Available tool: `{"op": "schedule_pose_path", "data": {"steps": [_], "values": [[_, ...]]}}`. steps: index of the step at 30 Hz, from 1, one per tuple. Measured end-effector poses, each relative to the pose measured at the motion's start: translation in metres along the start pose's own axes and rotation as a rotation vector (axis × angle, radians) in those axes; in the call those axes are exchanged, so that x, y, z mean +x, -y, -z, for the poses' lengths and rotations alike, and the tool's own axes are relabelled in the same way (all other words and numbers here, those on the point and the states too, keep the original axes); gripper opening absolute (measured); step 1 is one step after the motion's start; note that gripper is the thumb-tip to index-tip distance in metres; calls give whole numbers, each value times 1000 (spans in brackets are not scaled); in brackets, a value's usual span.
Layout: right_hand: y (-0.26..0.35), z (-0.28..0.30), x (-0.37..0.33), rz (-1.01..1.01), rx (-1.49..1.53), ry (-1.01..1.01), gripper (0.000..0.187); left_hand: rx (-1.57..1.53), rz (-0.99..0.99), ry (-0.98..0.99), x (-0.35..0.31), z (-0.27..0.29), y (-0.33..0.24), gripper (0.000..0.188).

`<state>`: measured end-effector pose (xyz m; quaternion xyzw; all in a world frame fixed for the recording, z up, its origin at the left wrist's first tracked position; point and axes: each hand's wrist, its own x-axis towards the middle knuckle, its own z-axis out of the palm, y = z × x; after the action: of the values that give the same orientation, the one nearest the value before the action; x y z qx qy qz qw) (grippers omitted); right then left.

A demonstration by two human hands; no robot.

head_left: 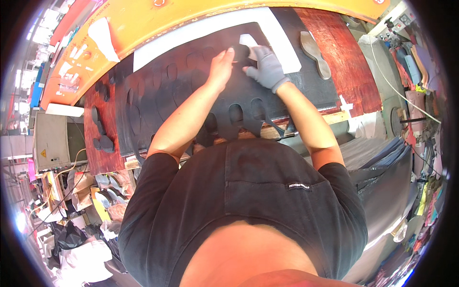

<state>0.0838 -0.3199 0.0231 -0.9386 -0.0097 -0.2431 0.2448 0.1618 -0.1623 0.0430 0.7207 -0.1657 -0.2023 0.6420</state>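
Note:
Over the far part of a black sheet (191,79), both hands are raised close together at a small dark piece (242,53). It looks like a cut-out insole; its lower part blurs into the sheet. My bare left hand (222,70) pinches its left side between thumb and fingers. On the other side, my right hand (267,69), in a grey glove with bare fingertips, curls its thumb and fingers about the piece. Sole-shaped cut-outs run through the sheet, including a row of holes (235,114) along its near edge. Right of the hands lies a grey sole-shaped cutting die (314,55).
An orange machine beam (191,21) crosses the far side. Under the black sheet are a white sheet (282,40) and a worn red board (330,43). Several dark cut pieces (101,131) lie at the left. Rolled material (382,177) sits at the right.

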Motion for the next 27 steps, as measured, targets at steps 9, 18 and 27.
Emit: {"op": "schedule_pose_path", "data": {"steps": [9, 18, 27], "values": [[-26, -7, 42, -331, 630, -320, 26, -442, 388, 200, -90, 20, 10, 49], [-37, -21, 57, -385, 718, 267, 35, -837, 895, 215, -126, 6, 41, 34], [-20, -17, 22, 102, -9, 58, 48, -533, 653, 53, -124, -25, 58, 14]]}}
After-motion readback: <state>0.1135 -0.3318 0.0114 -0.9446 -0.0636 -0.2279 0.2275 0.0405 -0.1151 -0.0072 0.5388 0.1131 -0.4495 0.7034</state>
